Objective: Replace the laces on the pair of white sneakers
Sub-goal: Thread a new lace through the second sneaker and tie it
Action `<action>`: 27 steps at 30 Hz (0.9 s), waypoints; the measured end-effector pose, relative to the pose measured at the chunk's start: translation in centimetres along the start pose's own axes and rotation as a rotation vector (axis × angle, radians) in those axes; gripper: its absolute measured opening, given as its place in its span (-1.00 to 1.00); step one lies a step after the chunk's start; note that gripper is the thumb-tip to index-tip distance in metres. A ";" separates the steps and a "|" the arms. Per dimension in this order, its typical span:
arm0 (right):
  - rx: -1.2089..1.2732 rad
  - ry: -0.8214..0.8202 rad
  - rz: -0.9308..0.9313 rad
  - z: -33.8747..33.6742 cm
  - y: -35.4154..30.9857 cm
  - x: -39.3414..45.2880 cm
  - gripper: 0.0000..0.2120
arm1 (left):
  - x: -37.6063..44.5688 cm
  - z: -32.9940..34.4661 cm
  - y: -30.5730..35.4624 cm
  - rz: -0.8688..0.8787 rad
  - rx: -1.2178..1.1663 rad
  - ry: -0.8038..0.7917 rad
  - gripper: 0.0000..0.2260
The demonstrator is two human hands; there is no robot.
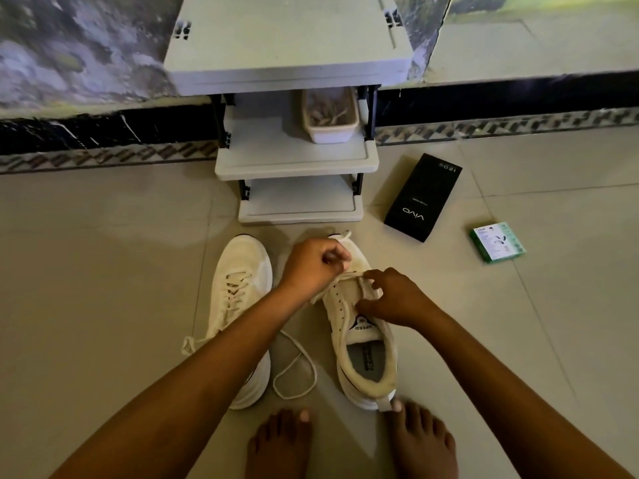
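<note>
The tiled floor (103, 243) carries two white sneakers (242, 305) side by side, a loose lace (297, 371) between them, and two bare feet (280, 444). By the far wall stands a grey shelf rack (297, 160); right of it lie a black box (423, 198) and a small green box (498, 242).

Shelf unit (297, 160) just beyond sneakers (359, 326)

A black box (422, 198) lying at two o'clock from the sneakers is showing "vivo" and, at its far end, "120 W". The right sneaker's tongue (361, 327) is showing "SPEED". The small green box's (498, 242) print is staying unreadable.
</note>
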State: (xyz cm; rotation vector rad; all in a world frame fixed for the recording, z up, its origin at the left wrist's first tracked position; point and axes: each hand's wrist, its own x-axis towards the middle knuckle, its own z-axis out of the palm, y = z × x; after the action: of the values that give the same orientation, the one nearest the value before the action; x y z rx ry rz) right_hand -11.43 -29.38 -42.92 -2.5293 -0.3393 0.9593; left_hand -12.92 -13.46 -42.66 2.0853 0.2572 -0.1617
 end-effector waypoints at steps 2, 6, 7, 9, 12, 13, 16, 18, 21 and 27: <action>0.060 0.110 0.006 0.3 0.0 -0.1 -0.48 | -0.5 1.1 -0.7 0.011 0.145 -0.047 -0.89; 0.154 0.187 0.003 1.4 -0.1 -0.5 -0.54 | -1.1 2.3 -1.7 0.057 0.317 -0.050 -0.87; 0.166 0.200 -0.004 1.8 -0.3 -0.6 -0.54 | -1.2 2.4 -1.8 0.055 0.339 -0.040 -0.87; 0.174 0.228 -0.021 2.1 -0.5 -0.7 -0.55 | -1.2 2.4 -1.6 0.038 0.364 -0.027 -0.87; 0.183 0.237 -0.034 2.3 -0.3 -0.7 -0.55 | -1.3 2.8 -1.5 0.010 0.352 -0.001 -0.87; 0.210 0.227 -0.027 2.3 -0.2 -0.6 -0.54 | -1.3 3.0 -1.4 -0.007 0.338 0.016 -0.88; 0.384 0.184 -0.003 2.3 0.1 -0.4 -0.53 | -1.2 3.4 -1.4 -0.053 0.274 0.057 -0.88; 0.595 0.135 0.049 1.9 0.2 -0.5 -0.62 | -1.3 3.4 -1.5 -0.053 0.226 0.075 -0.85; 0.795 0.075 0.094 1.5 0.4 -0.3 -0.73 | -1.4 3.6 -1.8 -0.007 0.188 0.090 -0.70; 0.850 0.121 0.094 2.0 0.9 0.5 -0.83 | -1.3 3.6 -2.1 0.057 0.225 0.077 -0.72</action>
State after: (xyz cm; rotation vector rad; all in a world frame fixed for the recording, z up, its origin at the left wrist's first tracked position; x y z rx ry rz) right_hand -12.36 -29.39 -45.01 -1.8095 0.2004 0.7539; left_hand -14.70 -15.72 -45.94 2.3232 0.2351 -0.0786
